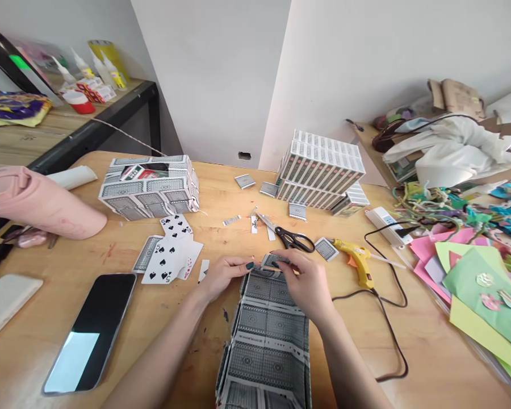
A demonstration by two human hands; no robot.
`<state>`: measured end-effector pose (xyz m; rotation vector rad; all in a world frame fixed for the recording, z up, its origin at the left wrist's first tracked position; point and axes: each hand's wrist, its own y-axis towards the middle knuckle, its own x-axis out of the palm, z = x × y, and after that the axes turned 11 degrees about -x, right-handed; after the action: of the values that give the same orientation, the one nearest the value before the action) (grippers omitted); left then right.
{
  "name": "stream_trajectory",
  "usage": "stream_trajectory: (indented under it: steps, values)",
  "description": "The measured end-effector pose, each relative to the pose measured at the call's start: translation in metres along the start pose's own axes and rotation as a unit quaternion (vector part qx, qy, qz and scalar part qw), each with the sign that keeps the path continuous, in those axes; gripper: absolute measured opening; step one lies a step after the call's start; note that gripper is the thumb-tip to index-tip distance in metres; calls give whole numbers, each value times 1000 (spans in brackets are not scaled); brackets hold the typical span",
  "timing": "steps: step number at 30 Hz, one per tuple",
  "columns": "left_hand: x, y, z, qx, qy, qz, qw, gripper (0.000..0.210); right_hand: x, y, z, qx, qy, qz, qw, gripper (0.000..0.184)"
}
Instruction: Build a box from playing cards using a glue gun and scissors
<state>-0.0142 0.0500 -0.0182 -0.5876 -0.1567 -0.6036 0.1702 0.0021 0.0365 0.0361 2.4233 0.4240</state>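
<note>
A long box-like structure point(266, 335) made of grey-backed playing cards lies in front of me, its near end cut off by the frame. At its far left corner my left hand point(226, 276) is closed, thumb and fingers pinching the edge. My right hand point(304, 281) is closed on a playing card point(272, 259) at the far edge, its fingertips over the card. Exactly how that card meets the structure is hidden by the fingers. Just beyond lie black-handled scissors point(292, 237). To the right is a yellow glue gun point(357, 261).
A finished-looking card box point(153, 187) stands back left, near loose playing cards point(168, 261). Stacked card packs point(321, 170) stand at the back. A phone point(91, 332) lies left; a glue-gun cord point(394, 341), power strip point(387, 224) and coloured paper point(477, 289) are right.
</note>
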Motion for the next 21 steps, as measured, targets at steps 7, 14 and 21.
stream_trajectory:
  steps: [7, 14, 21]
  values:
    - [0, 0, 2, -3, -8, -17, 1000, 29, 1, -4, 0, -9, -15, -24, 1000, 22]
    - [-1, 1, 0, -9, -15, -7, 1000, 30, 4, -2, -5, -37, -10, -34, 999, 20]
    - [-2, 0, 0, -9, -32, -29, 999, 32, 11, 1, -7, 2, -16, 1, 1000, 17]
